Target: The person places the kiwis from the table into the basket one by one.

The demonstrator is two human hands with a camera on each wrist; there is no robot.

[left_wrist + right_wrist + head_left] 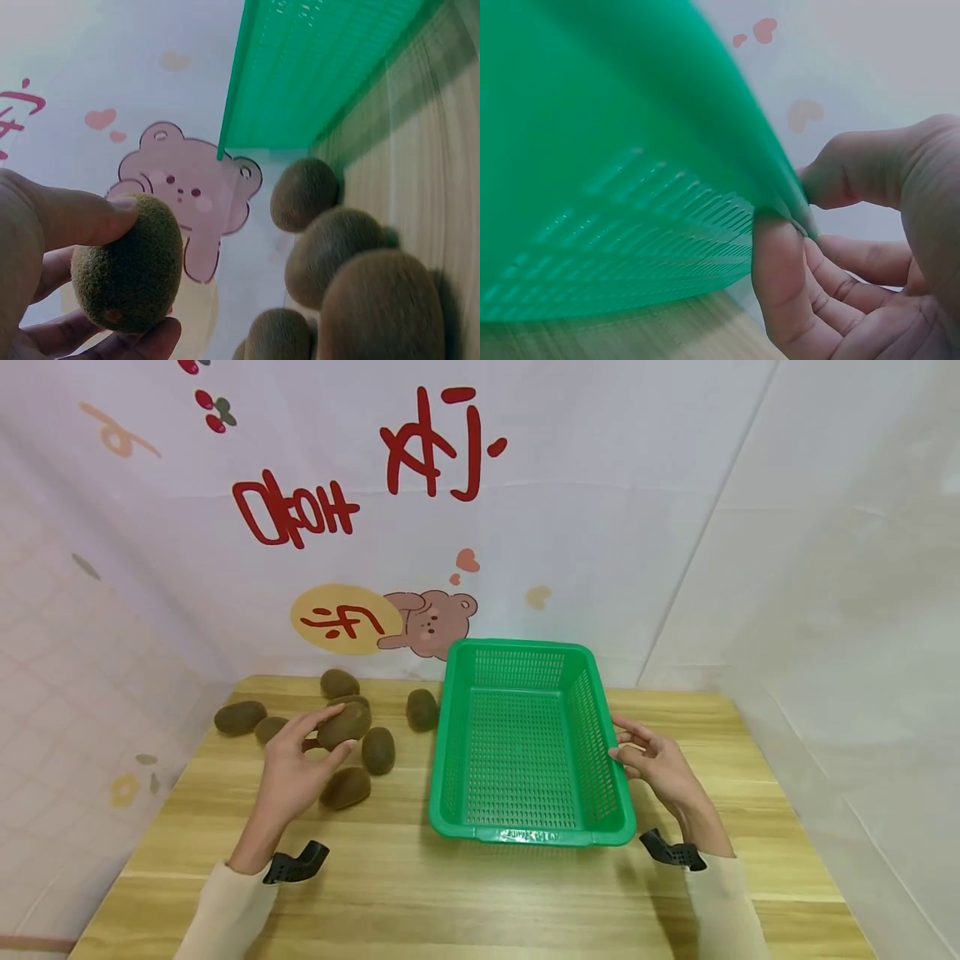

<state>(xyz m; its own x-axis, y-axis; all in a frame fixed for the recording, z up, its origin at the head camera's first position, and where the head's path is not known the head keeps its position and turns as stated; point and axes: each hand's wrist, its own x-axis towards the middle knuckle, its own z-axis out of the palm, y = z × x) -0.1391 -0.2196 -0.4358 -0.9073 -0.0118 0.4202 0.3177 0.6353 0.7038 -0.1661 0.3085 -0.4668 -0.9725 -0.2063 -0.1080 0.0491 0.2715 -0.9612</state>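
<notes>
My left hand (294, 770) holds a brown fuzzy kiwi (347, 727) between thumb and fingers, over the other kiwis on the table. In the left wrist view the held kiwi (131, 266) is apart from the row of kiwis (384, 307) at the lower right. A green plastic basket (517, 760) with slotted walls stands at mid-table, and nothing lies in it. On its right side my right hand (662, 770) pinches the rim; thumb and fingers sit on either side of the basket edge (769, 142) in the right wrist view.
Several loose kiwis lie left of the basket, one kiwi (423, 710) close beside its left wall and another kiwi (240, 717) at the table's left edge. Behind the wooden table (480, 902) hangs a printed white cloth (600, 527), with white sheets at both sides.
</notes>
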